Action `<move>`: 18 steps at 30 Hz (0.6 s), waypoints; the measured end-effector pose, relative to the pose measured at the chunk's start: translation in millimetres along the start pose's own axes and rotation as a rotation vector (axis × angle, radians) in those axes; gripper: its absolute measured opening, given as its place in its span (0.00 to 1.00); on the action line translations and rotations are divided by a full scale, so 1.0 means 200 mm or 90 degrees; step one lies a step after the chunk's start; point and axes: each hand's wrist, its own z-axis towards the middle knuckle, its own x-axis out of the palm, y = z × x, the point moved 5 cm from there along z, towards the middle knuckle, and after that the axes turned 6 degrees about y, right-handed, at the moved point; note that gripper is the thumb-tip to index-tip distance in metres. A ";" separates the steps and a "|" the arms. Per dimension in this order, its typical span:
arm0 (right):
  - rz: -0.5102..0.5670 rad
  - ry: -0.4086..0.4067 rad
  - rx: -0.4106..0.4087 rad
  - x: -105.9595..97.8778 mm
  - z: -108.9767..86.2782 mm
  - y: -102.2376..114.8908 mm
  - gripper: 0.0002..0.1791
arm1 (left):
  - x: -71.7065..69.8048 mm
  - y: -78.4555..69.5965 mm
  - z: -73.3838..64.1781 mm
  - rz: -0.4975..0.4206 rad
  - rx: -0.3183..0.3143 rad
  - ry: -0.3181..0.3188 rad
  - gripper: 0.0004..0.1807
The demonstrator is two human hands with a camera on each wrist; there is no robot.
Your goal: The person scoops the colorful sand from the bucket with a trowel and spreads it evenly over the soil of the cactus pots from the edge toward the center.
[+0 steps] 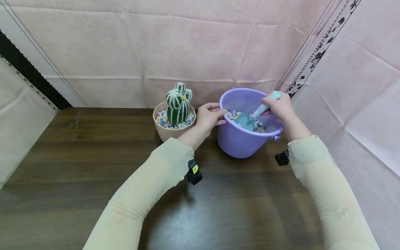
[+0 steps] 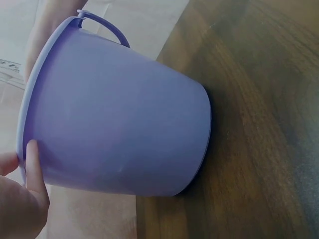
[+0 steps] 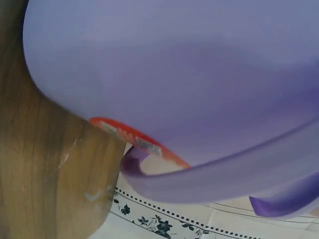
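A lavender bucket [image 1: 242,142] stands upright on the brown table, with small multicoloured pebbles [image 1: 259,125] inside. My left hand [image 1: 208,118] pinches the bucket's left rim; in the left wrist view one finger [image 2: 34,167] lies against the outer wall and another is at the rim's far side. Inside the bucket, a light-blue toy shovel [image 1: 246,121] has its scoop down among the pebbles. Its handle is gripped by my right hand [image 1: 279,106], above the right rim. The right wrist view shows the bucket wall [image 3: 149,74] and rim, with that hand out of sight.
Just left of my left hand is a cream pot [image 1: 170,133] holding a green knitted-looking cactus [image 1: 178,107] and coloured pebbles. Pinkish cloth [image 1: 187,45] hangs behind and to the right, close to the bucket. A bucket handle [image 2: 107,26] hangs at its side.
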 end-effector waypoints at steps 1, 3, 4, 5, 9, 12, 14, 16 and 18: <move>0.012 -0.004 0.005 0.00 0.00 0.00 0.05 | 0.00 0.00 0.00 0.005 0.003 -0.002 0.20; 0.029 -0.011 0.016 0.00 0.00 0.00 0.05 | 0.00 0.00 0.00 0.011 0.007 -0.005 0.20; 0.039 -0.015 0.020 0.00 0.00 0.00 0.05 | 0.00 0.00 -0.01 0.014 0.008 -0.007 0.20; 0.055 -0.019 0.024 0.01 0.00 0.00 0.05 | 0.00 -0.01 -0.01 0.016 0.009 -0.008 0.20; 0.139 -0.038 0.045 0.01 -0.01 0.01 0.05 | 0.00 0.00 -0.01 0.011 0.010 -0.012 0.21; 0.205 -0.048 0.068 0.02 -0.01 0.02 0.05 | 0.00 0.00 -0.01 0.004 0.012 -0.014 0.21; 0.238 -0.056 0.083 0.03 -0.01 0.02 0.05 | 0.00 0.00 -0.01 0.002 0.014 -0.012 0.21; 0.262 -0.067 0.096 0.03 -0.01 0.02 0.06 | 0.00 0.00 -0.01 0.002 0.015 -0.010 0.21; 0.280 -0.084 0.108 0.03 -0.01 0.01 0.07 | 0.00 0.00 -0.01 0.003 0.015 -0.009 0.21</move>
